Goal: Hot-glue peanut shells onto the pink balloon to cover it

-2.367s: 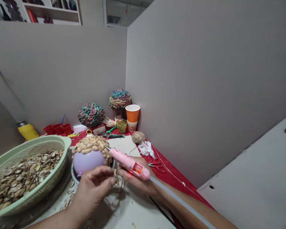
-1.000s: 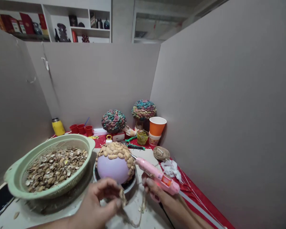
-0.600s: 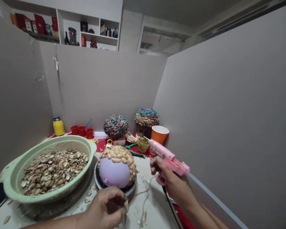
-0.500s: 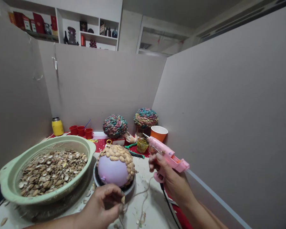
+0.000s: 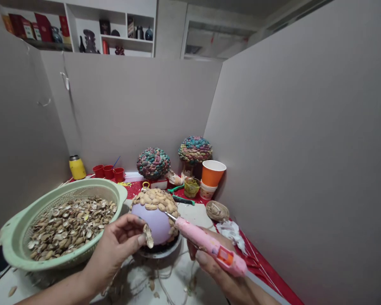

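My left grip pinches a peanut shell, near side of the balloon: probably light, brittle; edges only. My right grip clasps the glue gun, likely stiff; hold behind the nozzle.

Pale work surface; red cloth along back and right edges. On the pale part: green colander at left, dark bowl near the middle, stray shell at front left. On the cloth: red cups, glass cup, stacked paper cups, crumpled white tissue.
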`<state>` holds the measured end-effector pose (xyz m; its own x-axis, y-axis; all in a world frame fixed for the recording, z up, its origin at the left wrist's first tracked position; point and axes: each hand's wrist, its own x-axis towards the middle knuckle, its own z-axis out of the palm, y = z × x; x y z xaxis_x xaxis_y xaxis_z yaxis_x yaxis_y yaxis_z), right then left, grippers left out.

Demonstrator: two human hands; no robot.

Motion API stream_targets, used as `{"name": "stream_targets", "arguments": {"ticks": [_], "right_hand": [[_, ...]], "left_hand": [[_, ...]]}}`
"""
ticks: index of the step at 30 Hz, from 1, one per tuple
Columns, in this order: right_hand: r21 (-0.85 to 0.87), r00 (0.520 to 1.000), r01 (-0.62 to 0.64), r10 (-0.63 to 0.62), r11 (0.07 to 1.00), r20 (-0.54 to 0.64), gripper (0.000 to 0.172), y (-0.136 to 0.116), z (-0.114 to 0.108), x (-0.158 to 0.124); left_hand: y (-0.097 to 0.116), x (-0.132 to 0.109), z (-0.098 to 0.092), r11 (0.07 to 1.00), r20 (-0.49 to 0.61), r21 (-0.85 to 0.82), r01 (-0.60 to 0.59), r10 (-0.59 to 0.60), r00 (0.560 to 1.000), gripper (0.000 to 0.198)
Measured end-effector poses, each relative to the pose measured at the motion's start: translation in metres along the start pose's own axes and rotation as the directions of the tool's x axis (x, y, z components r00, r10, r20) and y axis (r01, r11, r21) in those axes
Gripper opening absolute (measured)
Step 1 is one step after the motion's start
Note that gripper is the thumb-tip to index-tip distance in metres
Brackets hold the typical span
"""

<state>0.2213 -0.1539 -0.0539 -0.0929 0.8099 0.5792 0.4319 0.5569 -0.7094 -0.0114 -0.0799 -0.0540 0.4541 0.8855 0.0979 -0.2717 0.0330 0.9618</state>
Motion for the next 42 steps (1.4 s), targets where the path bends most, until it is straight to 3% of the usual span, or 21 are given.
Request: {"name": "stream_targets", "arguments": {"ticks": [7,18,27,42], "right_hand": [[-0.083,0.970,0.220,-0.209,0.972,0.124,0.041,0.001,0.010,0.001],[-0.167,0.963,0.246,-0.220,0.955,0.157,0.046,0.009,0.019,-0.006],[-0.240,0.936,0.351,-0.331,0.905,0.120,0.044,0.018,0.025,-0.006],[-0.361,0.913,0.408,-0.383,0.838,0.143,0.045,0.018,0.025,-0.005]], "left_hand": [[0.000,0.006,-0.002,0.997,0.026,-0.062,0.045,-0.044,0.999,0.020],[0.000,0.004,0.000,0.995,0.064,-0.019,0.100,-0.099,0.993,0.023],[-0.003,0.004,-0.001,0.998,0.057,0.012,0.058,-0.058,0.997,0.027],[0.001,0.003,0.000,0.996,0.042,0.048,0.075,-0.077,0.996,0.026]]}}
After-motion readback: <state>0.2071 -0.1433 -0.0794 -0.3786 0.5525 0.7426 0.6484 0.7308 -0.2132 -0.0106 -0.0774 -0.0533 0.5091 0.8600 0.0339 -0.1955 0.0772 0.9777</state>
